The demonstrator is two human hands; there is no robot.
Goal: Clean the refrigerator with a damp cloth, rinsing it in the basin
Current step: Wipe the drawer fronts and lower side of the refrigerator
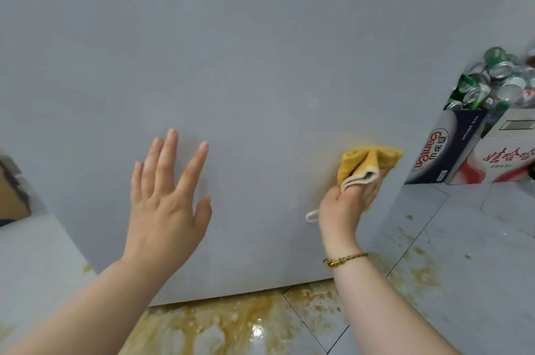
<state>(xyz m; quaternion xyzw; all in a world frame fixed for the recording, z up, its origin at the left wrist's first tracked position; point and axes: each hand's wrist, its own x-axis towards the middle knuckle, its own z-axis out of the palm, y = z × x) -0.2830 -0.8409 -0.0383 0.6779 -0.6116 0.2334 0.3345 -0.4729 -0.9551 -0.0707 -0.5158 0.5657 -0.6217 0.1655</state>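
**Fig.: wipe step, fridge side.** The cloth [364, 166], yellow and bunched, sits low on the fridge's [260, 65] grey face, near its right edge. The basin is not in view.

- **R hand [347, 201]:** grips the cloth from below, fingers curled round the folds. A white loop hangs out at the palm's left.
- **L hand [165, 195]:** fingers straight and spread, laid on the panel well left of the cloth. Whether the palm bears weight can't be told from this angle.
- **Arms:** both forearms rise from the near edge toward the panel.

**To do it well:**
- Flatten the wad so more cloth meets the panel.
- Brace w/ L.
- Work the faint yellow haze [325, 172] round the cloth in overlapping downward strokes.
- Rinse before it smears.

A spill [231, 323] lies on the floor [477, 239] below.
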